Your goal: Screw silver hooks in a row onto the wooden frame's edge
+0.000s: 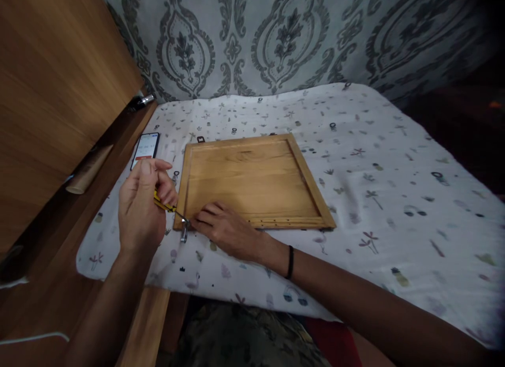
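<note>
A framed wooden panel (248,172) lies flat on a white printed cloth. Near its front left corner a small metal hinge (184,231) sits on the frame and sticks out past the front edge. My left hand (144,204) is closed around a screwdriver (163,202) with a yellow and black handle, its shaft slanting down to the hinge. My right hand (221,227) rests on the front rail of the panel beside the hinge, fingers bent and tips close to the screwdriver's tip. Whether those fingertips pinch anything small is hidden. Several dark holes show along the front rail.
A phone (145,148) with its screen lit lies beyond my left hand. The white cloth (374,198) covers the surface around the panel. Wooden furniture (63,93) stands close on the left, with a brown roll (89,169) at its foot. Patterned fabric (236,46) hangs behind.
</note>
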`<state>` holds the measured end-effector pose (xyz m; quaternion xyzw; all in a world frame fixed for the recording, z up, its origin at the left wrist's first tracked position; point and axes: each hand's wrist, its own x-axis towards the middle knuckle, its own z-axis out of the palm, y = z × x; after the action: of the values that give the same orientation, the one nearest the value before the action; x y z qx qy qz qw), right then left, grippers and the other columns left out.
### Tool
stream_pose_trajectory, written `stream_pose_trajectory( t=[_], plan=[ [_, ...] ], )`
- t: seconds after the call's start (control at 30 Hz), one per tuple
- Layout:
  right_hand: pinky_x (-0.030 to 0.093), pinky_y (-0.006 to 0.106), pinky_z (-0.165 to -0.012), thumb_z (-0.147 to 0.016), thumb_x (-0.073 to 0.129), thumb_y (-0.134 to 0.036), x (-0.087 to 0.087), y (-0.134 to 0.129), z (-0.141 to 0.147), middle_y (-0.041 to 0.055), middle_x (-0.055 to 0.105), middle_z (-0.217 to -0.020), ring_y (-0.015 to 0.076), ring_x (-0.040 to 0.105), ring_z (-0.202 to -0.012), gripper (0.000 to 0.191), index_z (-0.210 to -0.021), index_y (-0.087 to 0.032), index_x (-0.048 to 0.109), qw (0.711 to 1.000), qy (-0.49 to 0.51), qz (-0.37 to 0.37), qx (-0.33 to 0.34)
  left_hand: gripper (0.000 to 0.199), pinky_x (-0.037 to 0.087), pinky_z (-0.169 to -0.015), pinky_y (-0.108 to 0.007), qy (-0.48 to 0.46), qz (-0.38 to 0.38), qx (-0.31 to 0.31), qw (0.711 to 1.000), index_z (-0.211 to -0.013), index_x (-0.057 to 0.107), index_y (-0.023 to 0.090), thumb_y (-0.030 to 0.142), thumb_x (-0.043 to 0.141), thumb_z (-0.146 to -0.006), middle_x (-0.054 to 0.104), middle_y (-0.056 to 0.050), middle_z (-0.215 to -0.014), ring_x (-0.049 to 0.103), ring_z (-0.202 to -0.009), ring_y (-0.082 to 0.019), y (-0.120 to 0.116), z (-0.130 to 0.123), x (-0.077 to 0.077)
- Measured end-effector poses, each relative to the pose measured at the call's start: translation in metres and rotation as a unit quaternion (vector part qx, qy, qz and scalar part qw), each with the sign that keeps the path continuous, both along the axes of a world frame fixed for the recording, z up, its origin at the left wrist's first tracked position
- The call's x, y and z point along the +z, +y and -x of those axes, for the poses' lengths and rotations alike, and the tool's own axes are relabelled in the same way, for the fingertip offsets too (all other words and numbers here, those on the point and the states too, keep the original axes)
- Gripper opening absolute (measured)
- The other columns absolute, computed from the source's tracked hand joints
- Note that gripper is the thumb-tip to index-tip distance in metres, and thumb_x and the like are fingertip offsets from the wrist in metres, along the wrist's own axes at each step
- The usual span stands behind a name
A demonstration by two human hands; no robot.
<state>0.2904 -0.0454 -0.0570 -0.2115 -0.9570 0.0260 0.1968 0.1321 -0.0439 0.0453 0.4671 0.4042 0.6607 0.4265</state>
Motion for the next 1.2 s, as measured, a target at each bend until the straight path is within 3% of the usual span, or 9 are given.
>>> stream_pose_trajectory(
  t=[0.13, 0.27, 0.4, 0.47, 0.63, 0.77, 0.97, 1.2],
  plan=[
    [0.044, 0.041, -0.088, -0.105, 0.053, -0.014, -0.001, 0.001, 0.001, 0.0108, 0.072, -0.11, 0.0266, 0.054, -0.104, 0.025, -0.125, -0.009, 0.066, 1.0, -0.003, 0.001, -0.001, 0.032, 0.013, -0.039, -0.023, -0.008, 0.009, -0.061, 0.998, -0.079, 0.069, 0.02, 0.049, 0.075, -0.091, 0.023, 0.01, -0.047, 0.012, -0.04, -0.007, 0.001, 0.004, 0.001],
    [0.045, 0.042, -0.089, -0.107, 0.048, -0.015, 0.0, 0.001, 0.0, 0.0117, 0.072, -0.112, 0.027, 0.053, -0.106, 0.026, -0.125, -0.008, 0.066, 1.0, -0.002, 0.011, 0.001, 0.036, 0.015, -0.039, -0.022, 0.017, 0.019, -0.138, 0.99, -0.078, 0.07, 0.02, 0.054, 0.075, -0.089, 0.022, 0.01, -0.044, 0.012, -0.039, -0.006, 0.003, 0.009, 0.002],
    [0.045, 0.042, -0.089, -0.106, 0.05, -0.014, 0.003, 0.0, 0.0, 0.0117, 0.071, -0.112, 0.0267, 0.054, -0.104, 0.025, -0.124, -0.009, 0.066, 1.0, -0.004, 0.011, 0.0, 0.033, 0.028, -0.043, -0.021, 0.009, 0.016, -0.034, 0.999, -0.078, 0.069, 0.02, 0.05, 0.076, -0.09, 0.038, 0.006, -0.049, 0.031, -0.044, -0.009, 0.0, 0.003, 0.003],
    [0.045, 0.041, -0.089, -0.106, 0.048, -0.013, 0.003, 0.0, 0.0, 0.0113, 0.071, -0.111, 0.0263, 0.054, -0.103, 0.025, -0.124, -0.009, 0.066, 1.0, -0.009, 0.011, 0.0, 0.033, 0.026, -0.042, -0.021, -0.002, 0.014, -0.001, 1.0, -0.077, 0.069, 0.019, 0.048, 0.076, -0.09, 0.037, 0.006, -0.05, 0.029, -0.044, -0.008, -0.001, -0.001, 0.003],
    [0.044, 0.041, -0.089, -0.107, 0.047, -0.015, 0.003, 0.001, 0.0, 0.0108, 0.071, -0.109, 0.0263, 0.054, -0.102, 0.026, -0.124, -0.008, 0.066, 1.0, -0.012, 0.004, -0.001, 0.035, 0.009, -0.039, -0.023, -0.003, 0.023, -0.037, 0.999, -0.075, 0.068, 0.02, 0.051, 0.075, -0.09, 0.021, 0.01, -0.044, 0.009, -0.04, -0.006, 0.001, -0.003, 0.003],
    [0.044, 0.04, -0.089, -0.108, 0.044, -0.015, 0.002, 0.001, -0.001, 0.0108, 0.071, -0.109, 0.0257, 0.055, -0.102, 0.028, -0.125, -0.009, 0.066, 1.0, -0.007, -0.006, 0.0, 0.034, 0.012, -0.041, -0.024, 0.01, 0.025, -0.071, 0.997, -0.077, 0.068, 0.021, 0.048, 0.069, -0.096, 0.02, 0.01, -0.044, 0.01, -0.039, -0.007, 0.001, 0.001, 0.003],
    [0.044, 0.04, -0.089, -0.108, 0.045, -0.015, 0.004, 0.0, -0.001, 0.0107, 0.071, -0.11, 0.0252, 0.054, -0.102, 0.027, -0.124, -0.009, 0.066, 1.0, -0.012, 0.001, -0.003, 0.029, 0.023, -0.045, -0.026, 0.029, -0.002, -0.009, 1.0, -0.078, 0.066, 0.022, 0.043, 0.069, -0.097, 0.03, 0.007, -0.05, 0.026, -0.044, -0.009, -0.006, -0.003, 0.005],
    [0.043, 0.04, -0.089, -0.108, 0.048, -0.016, 0.004, 0.001, 0.0, 0.0101, 0.072, -0.107, 0.026, 0.054, -0.102, 0.025, -0.123, -0.009, 0.066, 1.0, -0.014, 0.009, -0.001, 0.034, 0.008, -0.041, -0.027, 0.014, -0.004, 0.002, 1.0, -0.074, 0.066, 0.022, 0.048, 0.071, -0.095, 0.021, 0.009, -0.044, 0.01, -0.039, -0.007, -0.008, -0.01, 0.006]
  ],
)
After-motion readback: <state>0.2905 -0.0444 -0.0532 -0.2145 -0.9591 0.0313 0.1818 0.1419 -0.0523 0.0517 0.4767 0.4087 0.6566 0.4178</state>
